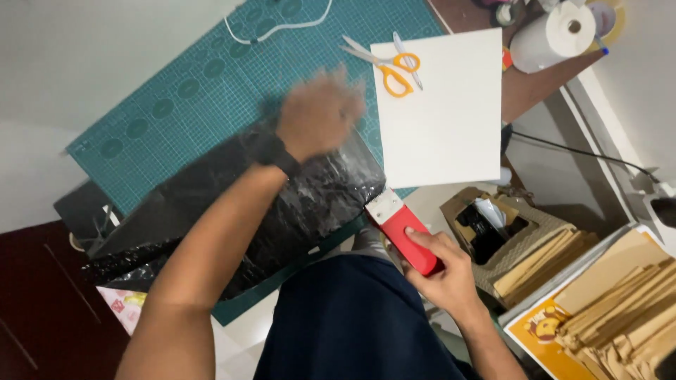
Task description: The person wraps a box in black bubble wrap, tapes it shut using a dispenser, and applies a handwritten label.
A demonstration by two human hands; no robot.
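The right hand (443, 271) sits nearest, its grip pinching a red tape dispenser (403, 229) whose metal edge meets the corner of a black plastic-wrapped package (232, 225). The package lies on a green cutting mat (211, 84) on the counter. The left hand (318, 112) is over the package, blurred, so its grip cannot be told. Beyond lie 1 white sheet (443, 112) and orange-handled scissors (387, 67).

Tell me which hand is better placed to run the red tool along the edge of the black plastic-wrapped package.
Right. The right hand already grips the red tool, whose pale tip sits at the corner of the black package. The left hand is blurred over the package's far side, so it probably suits steadying better.
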